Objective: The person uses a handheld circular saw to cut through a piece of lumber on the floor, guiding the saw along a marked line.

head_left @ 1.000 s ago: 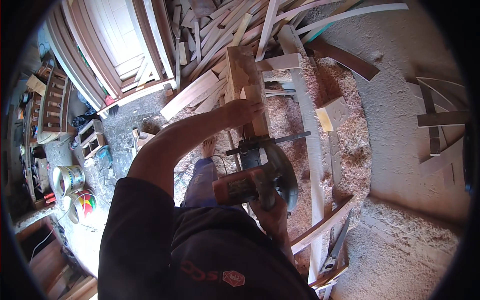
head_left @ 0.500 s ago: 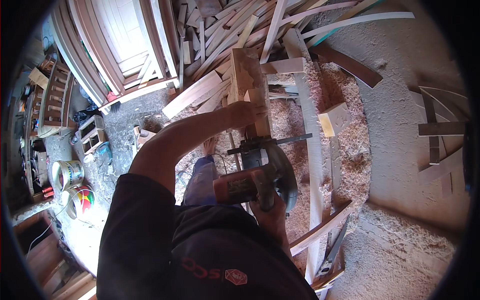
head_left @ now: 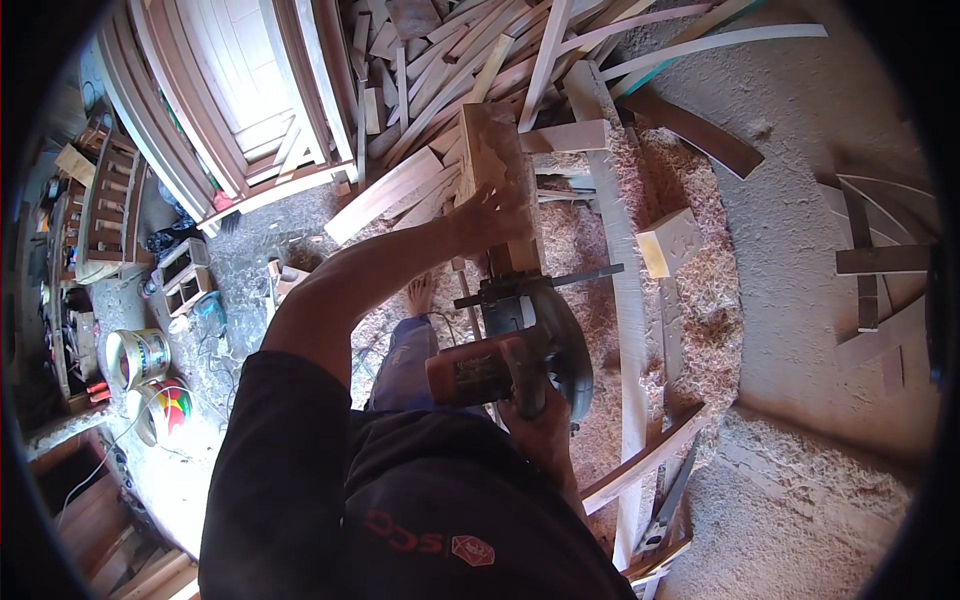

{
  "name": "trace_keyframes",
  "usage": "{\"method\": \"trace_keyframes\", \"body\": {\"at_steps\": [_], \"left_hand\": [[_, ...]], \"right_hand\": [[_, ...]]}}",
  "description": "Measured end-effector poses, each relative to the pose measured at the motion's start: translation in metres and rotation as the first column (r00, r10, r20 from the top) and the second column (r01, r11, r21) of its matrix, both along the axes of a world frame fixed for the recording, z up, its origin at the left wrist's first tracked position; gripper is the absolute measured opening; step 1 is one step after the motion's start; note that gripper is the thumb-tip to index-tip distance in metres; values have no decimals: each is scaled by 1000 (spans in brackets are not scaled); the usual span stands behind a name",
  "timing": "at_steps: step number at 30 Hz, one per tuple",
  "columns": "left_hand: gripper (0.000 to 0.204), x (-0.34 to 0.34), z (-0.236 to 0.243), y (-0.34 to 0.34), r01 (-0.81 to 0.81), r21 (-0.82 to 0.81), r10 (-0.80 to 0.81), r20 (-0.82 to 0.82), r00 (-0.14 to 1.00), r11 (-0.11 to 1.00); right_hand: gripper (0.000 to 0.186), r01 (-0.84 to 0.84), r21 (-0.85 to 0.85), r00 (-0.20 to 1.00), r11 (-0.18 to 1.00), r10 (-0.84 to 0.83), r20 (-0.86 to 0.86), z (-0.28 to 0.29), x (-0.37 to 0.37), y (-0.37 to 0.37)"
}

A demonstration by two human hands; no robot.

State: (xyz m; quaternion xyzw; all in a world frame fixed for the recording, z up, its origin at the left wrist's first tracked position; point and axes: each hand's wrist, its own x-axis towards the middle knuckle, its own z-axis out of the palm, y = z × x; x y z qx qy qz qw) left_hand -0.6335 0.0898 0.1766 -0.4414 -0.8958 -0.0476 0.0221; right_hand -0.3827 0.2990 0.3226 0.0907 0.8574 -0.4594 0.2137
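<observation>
My right hand (head_left: 532, 420) grips the rear handle of a dark circular saw with a red motor housing (head_left: 470, 365). The saw's black base plate (head_left: 500, 287) sits at the near part of a thick wooden beam (head_left: 500, 135). My left hand (head_left: 490, 220) is on that beam beyond the saw, its bent fingers gripping the wood; the fingertips are partly unclear. The blade is hidden from this view. My bare foot (head_left: 420, 295) is on the floor left of the beam.
A pale plank (head_left: 630, 350) lies right of the saw among wood shavings, with a wood block (head_left: 668, 242) on it. An offcut pile (head_left: 430, 70) fills the back. A white panelled door (head_left: 250, 70) with frames stands back left, buckets (head_left: 135, 358) and cords at left, a textured wall (head_left: 790, 300) at right.
My left hand's fingers have drawn back and bent on the beam. The saw and my right hand have barely moved.
</observation>
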Motion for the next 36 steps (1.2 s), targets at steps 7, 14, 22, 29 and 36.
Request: {"method": "trace_keyframes", "body": {"at_steps": [7,14,22,29,36], "left_hand": [[84,-15,-1,-11,61,99,-70,90,994,993],[97,-33,-12,-13,155,118,-154,-15,988,981],[113,-37,-2,-16,94,63,-99,71,993,994],[110,-46,6,-20,142,20,-143,142,979,990],[101,-53,3,-25,188,74,-197,141,970,979]], "right_hand": [[40,-14,-8,999,1000,14,-49,1,-10,-9],[38,-23,-32,998,999,22,-56,1,-20,-14],[36,-22,-34,998,999,19,-67,3,-33,-21],[37,-11,-29,999,1000,9,-52,4,-45,-25],[37,-9,-39,997,999,6,-77,-2,-55,-27]]}}
